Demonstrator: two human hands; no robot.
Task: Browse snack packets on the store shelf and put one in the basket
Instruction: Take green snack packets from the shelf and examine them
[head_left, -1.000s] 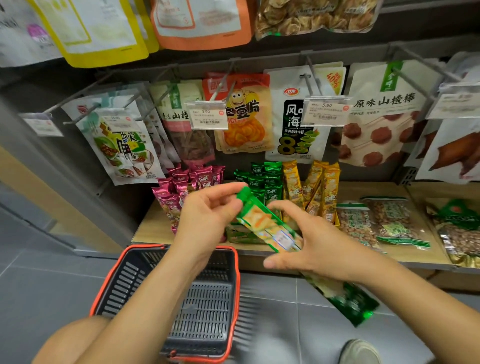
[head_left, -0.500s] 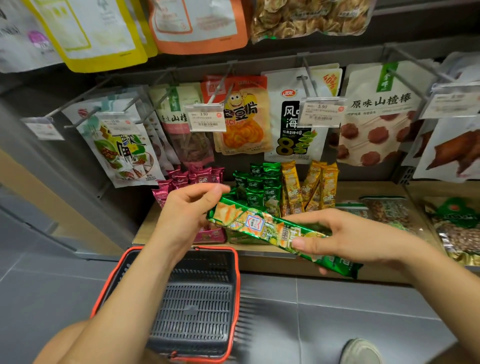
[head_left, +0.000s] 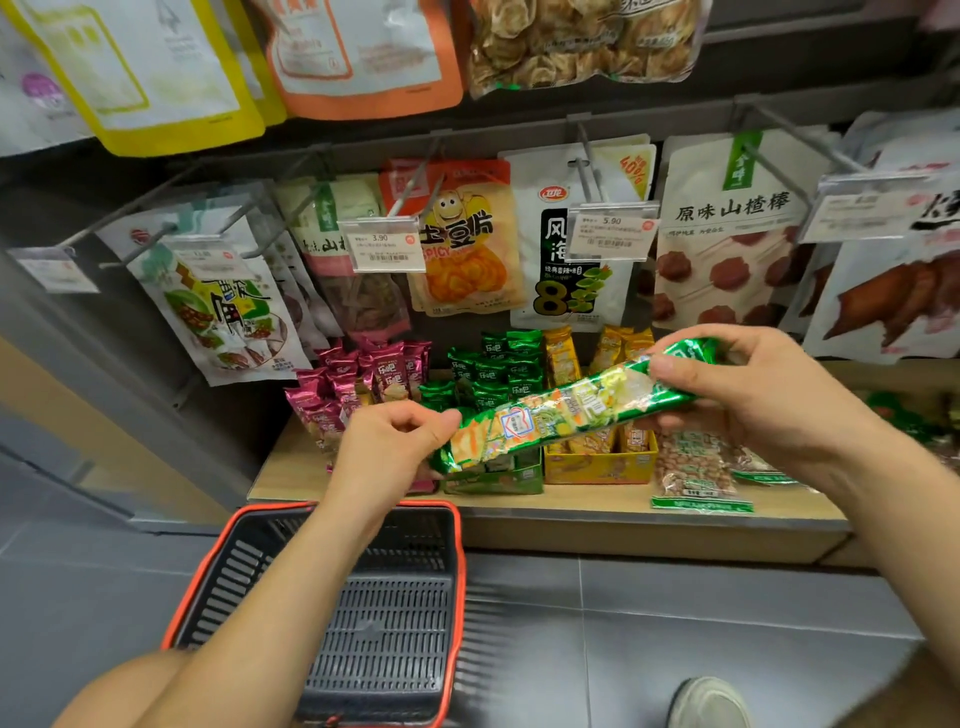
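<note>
Two hands are being used on one long green foil snack packet, stretched level above the wooden shelf edge. Its lower end is being pinched by the left hand, fingers narrow; its upper end is being wrapped by the right hand. The red-rimmed grey plastic basket is sitting at 6 o'clock, under the left forearm. Risk judged: slick foil being released off-centre, glancing off the rim onto the floor.
</note>
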